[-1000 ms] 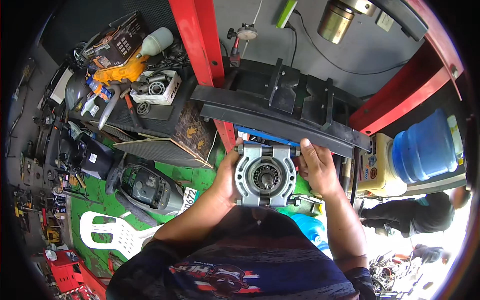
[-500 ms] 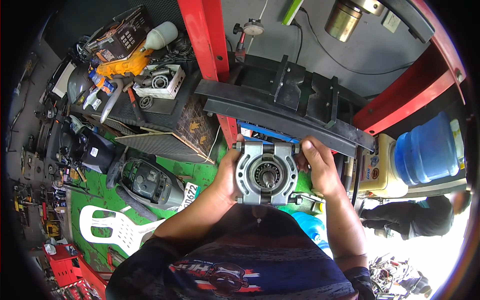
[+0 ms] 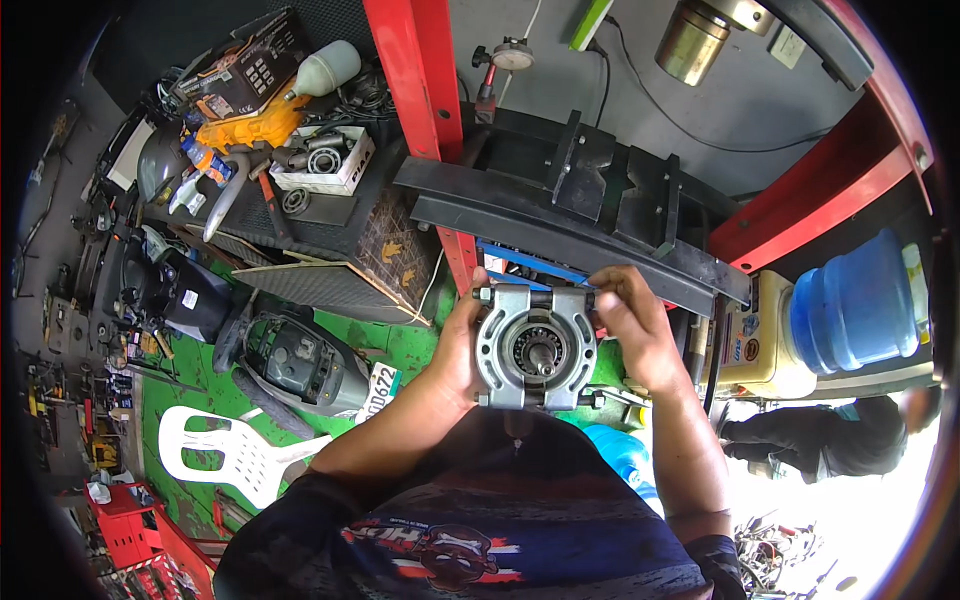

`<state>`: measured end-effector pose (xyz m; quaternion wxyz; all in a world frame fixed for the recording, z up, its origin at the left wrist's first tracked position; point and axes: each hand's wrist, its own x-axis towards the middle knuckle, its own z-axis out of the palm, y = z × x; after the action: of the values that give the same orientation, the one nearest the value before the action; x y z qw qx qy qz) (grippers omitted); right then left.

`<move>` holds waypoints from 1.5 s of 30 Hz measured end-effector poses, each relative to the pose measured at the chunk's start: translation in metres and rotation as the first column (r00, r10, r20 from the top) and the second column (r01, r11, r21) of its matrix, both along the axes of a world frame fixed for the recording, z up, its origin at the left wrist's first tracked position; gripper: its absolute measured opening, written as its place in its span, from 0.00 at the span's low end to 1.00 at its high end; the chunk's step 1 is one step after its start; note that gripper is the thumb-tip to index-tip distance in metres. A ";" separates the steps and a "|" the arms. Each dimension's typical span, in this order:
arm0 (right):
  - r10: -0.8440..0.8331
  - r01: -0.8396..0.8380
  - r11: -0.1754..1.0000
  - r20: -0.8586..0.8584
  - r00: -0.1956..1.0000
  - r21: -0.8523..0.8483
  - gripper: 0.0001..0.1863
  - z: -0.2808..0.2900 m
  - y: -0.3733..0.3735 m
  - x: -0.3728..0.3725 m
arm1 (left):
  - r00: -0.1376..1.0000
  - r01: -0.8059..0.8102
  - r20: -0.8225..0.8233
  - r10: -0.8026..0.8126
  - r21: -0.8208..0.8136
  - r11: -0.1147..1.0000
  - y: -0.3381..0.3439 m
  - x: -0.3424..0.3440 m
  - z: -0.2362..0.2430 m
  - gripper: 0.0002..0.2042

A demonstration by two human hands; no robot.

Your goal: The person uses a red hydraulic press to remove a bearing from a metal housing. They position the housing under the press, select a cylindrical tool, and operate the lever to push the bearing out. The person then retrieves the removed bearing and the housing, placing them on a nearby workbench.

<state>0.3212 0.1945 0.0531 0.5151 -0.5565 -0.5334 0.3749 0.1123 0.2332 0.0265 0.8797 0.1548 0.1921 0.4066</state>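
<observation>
My left hand grips the left side of a silver bearing separator, its fingers mostly hidden behind the tool. A bearing with a shaft end pointing toward me sits in its centre. My right hand is at the upper right bolt, with curled fingertips on the bolt end. The separator is held up in front of me, just below a black steel press beam that carries two notched plates.
A red press frame and metal cylinder are above. A cluttered cabinet, scooter and white chair are left. Blue water jugs, a cream container and another person are right.
The separator has shifted slightly right and up in the view. My right index finger has bent inward over the bolt end; the surroundings appear slightly shifted as the head moves.
</observation>
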 end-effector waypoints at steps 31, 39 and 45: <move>0.254 -0.249 0.925 -0.019 0.967 -0.288 0.24 0.014 0.005 0.026 | 1.000 0.011 0.027 -0.009 -0.068 0.998 -0.003 -0.002 -0.001 0.33; 0.188 -0.174 0.980 0.171 0.967 -0.094 0.16 0.006 0.003 0.025 | 1.000 -0.011 -0.029 0.010 -0.055 0.998 0.001 -0.002 -0.016 0.27; 0.093 -0.085 0.974 0.026 0.995 -0.210 0.21 0.004 0.001 0.017 | 1.000 0.007 0.000 -0.007 -0.077 0.997 0.001 0.002 -0.004 0.27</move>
<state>0.3379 0.1951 0.0573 0.4268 -0.5897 -0.5246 0.4415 0.1144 0.2345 0.0229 0.8865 0.1213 0.2071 0.3956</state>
